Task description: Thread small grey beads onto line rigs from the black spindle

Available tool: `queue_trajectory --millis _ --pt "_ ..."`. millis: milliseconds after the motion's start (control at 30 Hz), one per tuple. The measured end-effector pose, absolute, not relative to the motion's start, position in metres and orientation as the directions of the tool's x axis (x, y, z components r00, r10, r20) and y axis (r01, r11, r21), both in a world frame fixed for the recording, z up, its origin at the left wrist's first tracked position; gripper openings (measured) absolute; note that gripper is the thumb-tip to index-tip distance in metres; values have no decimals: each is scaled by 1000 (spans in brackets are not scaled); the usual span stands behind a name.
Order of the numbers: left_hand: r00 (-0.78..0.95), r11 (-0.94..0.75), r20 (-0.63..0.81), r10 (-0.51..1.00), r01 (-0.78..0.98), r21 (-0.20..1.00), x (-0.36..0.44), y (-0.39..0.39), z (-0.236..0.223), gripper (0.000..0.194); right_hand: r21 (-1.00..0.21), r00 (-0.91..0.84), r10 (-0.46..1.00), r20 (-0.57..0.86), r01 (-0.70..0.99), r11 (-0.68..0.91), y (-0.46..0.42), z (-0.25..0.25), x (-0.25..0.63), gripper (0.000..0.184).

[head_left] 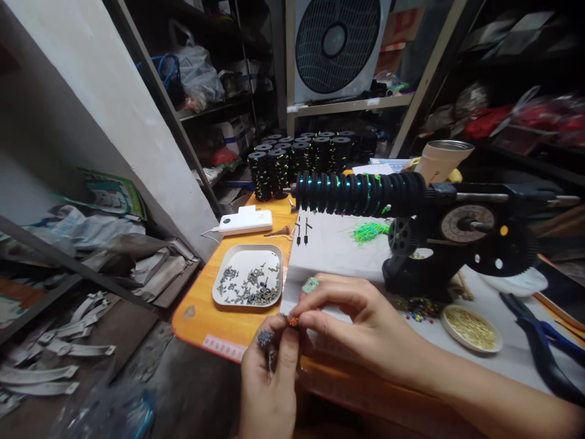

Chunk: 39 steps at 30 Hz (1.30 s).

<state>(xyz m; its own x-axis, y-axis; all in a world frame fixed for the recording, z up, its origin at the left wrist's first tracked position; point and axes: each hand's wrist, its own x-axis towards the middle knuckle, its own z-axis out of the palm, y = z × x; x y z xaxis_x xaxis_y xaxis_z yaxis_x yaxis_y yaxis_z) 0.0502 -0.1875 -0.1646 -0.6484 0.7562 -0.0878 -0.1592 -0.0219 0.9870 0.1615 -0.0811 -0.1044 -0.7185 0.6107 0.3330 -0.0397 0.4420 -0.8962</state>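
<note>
Near the table's front edge, my left hand (274, 372) is closed, its thumb and finger pinching a small dark piece with a tufted orange end (292, 321). A blue-grey tuft (265, 337) pokes out between the fingers of the same hand. My right hand (356, 311) meets it from the right, thumb and fingertips pinched against the orange end. On the right index finger sits a pale green tuft (311, 285); whether it is held or worn I cannot tell. Just beyond the left hand, a white tray (219, 292) contains many small grey metal pieces.
A black winding machine (461, 225) carries a row of black spools (361, 192). Behind stand many stacked spools (301, 155). Green strands (370, 232), a dish of gold bits (473, 329), loose coloured beads (415, 309), blue-handled pliers (539, 341) and a white power bank (245, 221) lie around.
</note>
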Motion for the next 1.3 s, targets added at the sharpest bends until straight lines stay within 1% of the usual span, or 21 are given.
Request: queue_trajectory --millis 133,233,300,367,500,567,667,800,867,1033,1200,1300 --pt "-642 -25 22 766 5 1000 48 -187 -157 37 -882 -751 575 325 -21 471 -83 -101 164 9" --pt "-603 -58 62 795 25 998 48 -186 -151 36 -836 -746 549 376 -18 549 -85 -100 165 11" --pt "-601 -72 49 798 -14 997 51 -185 -149 34 -814 -722 560 407 -7 581 -87 -99 165 12" --pt "-617 -78 5 787 -91 993 56 -185 -150 34 -814 -703 582 409 8 581 -88 -100 164 13" --pt "-694 -95 -115 711 -257 962 57 -186 -161 45 -821 -691 597 407 10 571 -89 -103 163 12" --pt "-710 -112 -136 691 -291 950 53 -186 -166 41 -801 -687 571 449 -27 598 -88 -105 163 12" --pt "-667 -141 -156 729 -369 919 46 -188 -164 33 -740 -679 509 529 -75 669 -85 -108 164 11" --pt "-643 -159 -259 721 -517 841 46 -192 -147 31 -663 -686 446 575 -71 745 -78 -112 166 13" --pt "-652 -151 -296 698 -539 829 48 -193 -142 33 -631 -699 414 582 -67 773 -76 -111 166 15" --pt "-689 -123 -288 665 -481 868 46 -196 -143 39 -598 -721 363 590 -89 796 -78 -108 165 18" --pt "-656 -128 -321 683 -540 832 45 -196 -143 38 -608 -722 376 580 -77 790 -80 -110 167 18" --pt "-632 -134 -349 691 -587 798 46 -195 -138 39 -593 -719 381 581 -53 803 -79 -113 168 18"
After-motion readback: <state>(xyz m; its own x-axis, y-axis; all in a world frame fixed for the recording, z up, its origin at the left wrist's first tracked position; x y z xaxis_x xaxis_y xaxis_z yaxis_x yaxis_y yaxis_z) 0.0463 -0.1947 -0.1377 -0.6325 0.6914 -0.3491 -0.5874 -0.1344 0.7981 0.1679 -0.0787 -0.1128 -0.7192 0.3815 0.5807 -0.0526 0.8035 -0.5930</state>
